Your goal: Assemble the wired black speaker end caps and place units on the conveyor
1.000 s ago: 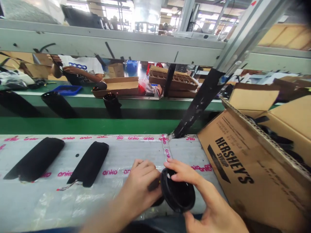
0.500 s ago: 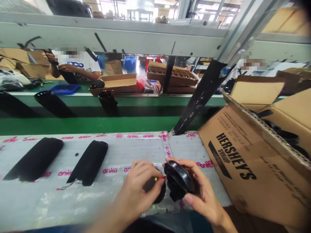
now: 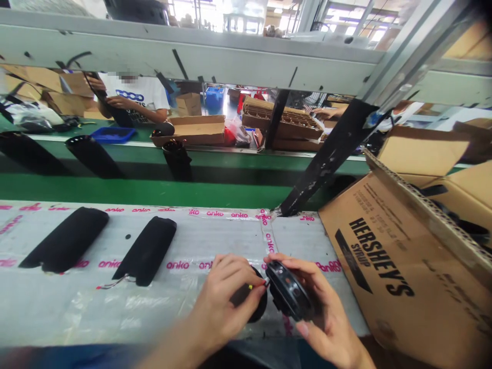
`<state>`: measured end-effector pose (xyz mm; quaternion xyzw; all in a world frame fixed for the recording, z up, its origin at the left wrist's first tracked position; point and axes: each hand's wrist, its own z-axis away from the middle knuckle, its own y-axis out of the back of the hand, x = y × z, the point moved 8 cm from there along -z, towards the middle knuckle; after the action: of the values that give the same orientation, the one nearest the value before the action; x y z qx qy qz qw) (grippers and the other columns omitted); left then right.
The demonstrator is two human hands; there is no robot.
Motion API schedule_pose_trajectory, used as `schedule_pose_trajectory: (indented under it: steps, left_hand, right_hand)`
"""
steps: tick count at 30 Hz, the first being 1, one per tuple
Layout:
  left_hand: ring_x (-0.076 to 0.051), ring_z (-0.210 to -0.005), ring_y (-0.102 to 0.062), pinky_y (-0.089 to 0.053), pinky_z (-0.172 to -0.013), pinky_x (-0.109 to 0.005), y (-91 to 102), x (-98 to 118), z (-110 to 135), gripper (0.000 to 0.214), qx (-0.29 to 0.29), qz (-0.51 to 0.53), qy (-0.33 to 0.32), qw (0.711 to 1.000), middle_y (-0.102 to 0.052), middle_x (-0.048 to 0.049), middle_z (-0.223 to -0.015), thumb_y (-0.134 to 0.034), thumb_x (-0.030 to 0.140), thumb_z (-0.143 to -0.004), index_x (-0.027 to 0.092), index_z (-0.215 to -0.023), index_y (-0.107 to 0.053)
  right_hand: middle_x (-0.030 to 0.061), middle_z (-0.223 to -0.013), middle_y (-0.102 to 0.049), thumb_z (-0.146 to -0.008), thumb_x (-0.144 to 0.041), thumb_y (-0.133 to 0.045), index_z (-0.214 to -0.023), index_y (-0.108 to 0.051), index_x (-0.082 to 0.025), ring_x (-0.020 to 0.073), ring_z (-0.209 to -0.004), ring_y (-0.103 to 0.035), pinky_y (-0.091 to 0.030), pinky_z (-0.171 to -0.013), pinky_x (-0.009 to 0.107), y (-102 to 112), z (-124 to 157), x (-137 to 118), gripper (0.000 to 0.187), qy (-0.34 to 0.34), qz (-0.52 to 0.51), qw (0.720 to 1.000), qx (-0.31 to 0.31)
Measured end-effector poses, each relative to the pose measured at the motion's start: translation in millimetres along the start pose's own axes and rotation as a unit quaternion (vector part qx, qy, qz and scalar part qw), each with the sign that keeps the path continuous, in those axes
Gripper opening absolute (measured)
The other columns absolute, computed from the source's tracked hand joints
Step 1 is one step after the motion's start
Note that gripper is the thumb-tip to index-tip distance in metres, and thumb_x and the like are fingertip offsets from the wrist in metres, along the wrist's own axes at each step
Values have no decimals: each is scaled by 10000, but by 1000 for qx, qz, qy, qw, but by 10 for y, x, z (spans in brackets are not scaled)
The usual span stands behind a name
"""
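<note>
My right hand (image 3: 326,312) grips a black round plastic part (image 3: 290,291) by its rim, fingers on top and thumb below. My left hand (image 3: 226,294) pinches a small wire connector (image 3: 266,283) with red and yellow bits, right at the near side of the round part. Whether the connector touches it I cannot tell. Behind my left fingers is a dark cylindrical body (image 3: 260,306), mostly covered by the hand. To the left, two black fabric-covered pieces (image 3: 148,251) lie on the table, the closer one with thin wires (image 3: 113,282) sticking out.
A cardboard box (image 3: 388,256) with black parts inside stands at the right. A slanted black post (image 3: 326,159) rises behind the table. Several black cylinders (image 3: 94,156) stand on the green surface (image 3: 154,192). Across it, a person (image 3: 132,100) handles a dark piece.
The round part has been tilted in my right hand, so its underside shows less. My left hand has brought the connector slightly right. The whole view has shifted a little.
</note>
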<state>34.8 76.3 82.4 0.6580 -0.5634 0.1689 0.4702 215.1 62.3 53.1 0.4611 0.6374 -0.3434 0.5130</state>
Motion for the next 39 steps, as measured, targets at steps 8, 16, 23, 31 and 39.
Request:
schedule_pose_trajectory:
  steps: [8, 16, 23, 31, 39]
  left_hand:
    - [-192, -896, -700, -446, -855, -363, -22, 11, -37, 127, -12, -23, -20, 999, -780, -5, -926, -687, 107, -999, 226, -991, -733]
    - [-195, -873, -692, -427, -840, -368, -33, 10, -42, 110, -21, -53, -24, 998, -765, -6, -897, -668, 112, -1010, 208, -982, -714]
    - [-237, -954, -692, -458, -889, -393, 12, 60, -38, 166, -28, -84, -23, 996, -764, -31, -994, -766, 149, -934, 211, -1059, -678]
    - [-180, -926, -734, -460, -942, -351, 137, -9, 38, 221, -23, 10, -28, 999, -787, 22, -949, -736, 47, -946, 237, -1004, -640]
    - [-188, -851, -725, -439, -910, -375, 50, -28, 20, 173, 41, -42, -26, 998, -779, 17, -899, -795, 121, -954, 221, -1002, -662]
  right_hand:
    - [121, -1550, -640, -974, -570, -707, -1507, -568, -346, 331, -1403, -653, -539, -1188, 426, 113, -20, 65, 595, -35, 17, 999, 9]
    - [111, -1609, -598, -990, -527, -720, -1521, -546, -366, 314, -1480, -601, -490, -1240, 410, 28, 1, 32, 582, -16, 28, 999, -14]
    - [91, -1475, -721, -941, -451, -817, -1485, -598, -380, 273, -1335, -725, -623, -1065, 290, 77, -11, 38, 591, -32, 67, 995, 62]
    - [112, -1556, -660, -876, -497, -880, -1467, -623, -371, 312, -1433, -650, -562, -1166, 387, 0, -10, 68, 657, -38, -16, 999, 14]
    - [96, -1466, -723, -822, -611, -893, -1451, -651, -370, 274, -1323, -726, -582, -1133, 326, 5, -48, 97, 715, -51, -44, 998, 21]
